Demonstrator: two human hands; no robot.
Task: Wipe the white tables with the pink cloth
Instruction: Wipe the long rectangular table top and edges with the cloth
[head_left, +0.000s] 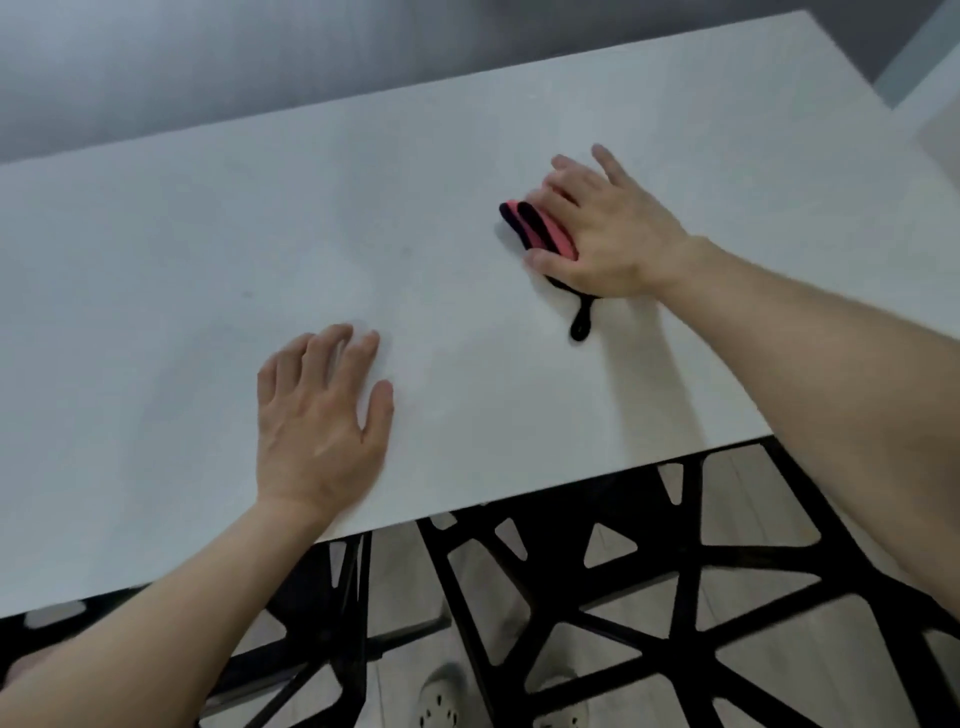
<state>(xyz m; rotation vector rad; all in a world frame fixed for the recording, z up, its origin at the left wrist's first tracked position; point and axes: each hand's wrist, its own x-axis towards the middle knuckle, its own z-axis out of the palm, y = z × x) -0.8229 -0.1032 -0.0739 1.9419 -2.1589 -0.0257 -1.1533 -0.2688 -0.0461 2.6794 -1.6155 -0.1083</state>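
While the right hand (608, 234) lay over it, the pink cloth (543, 228) sat right of the frame's centre on the white table (208, 234). It was folded into a narrow, dark-edged pad. Its long axis ran on a diagonal, from a rounded end at the upper left down toward the lower right, where it passed under the palm. A black loop (580, 325) came out from beneath the heel of that hand and pointed down the frame toward the table's near edge.

The right hand was flat and spread wide, its fingers straight and fanned toward the upper left, pressing the cloth down rather than curling round it. The thumb touched the tabletop just beside the cloth's lower edge.

The left hand (317, 415) rested palm down on the bare tabletop in the lower centre-left, well apart from the cloth. Its fingers were relaxed, pointing up the frame, and it held nothing.

Below the near edge stood a black lattice frame (675, 561) over a pale floor (753, 509), with a light perforated shoe (441, 701) at the bottom.
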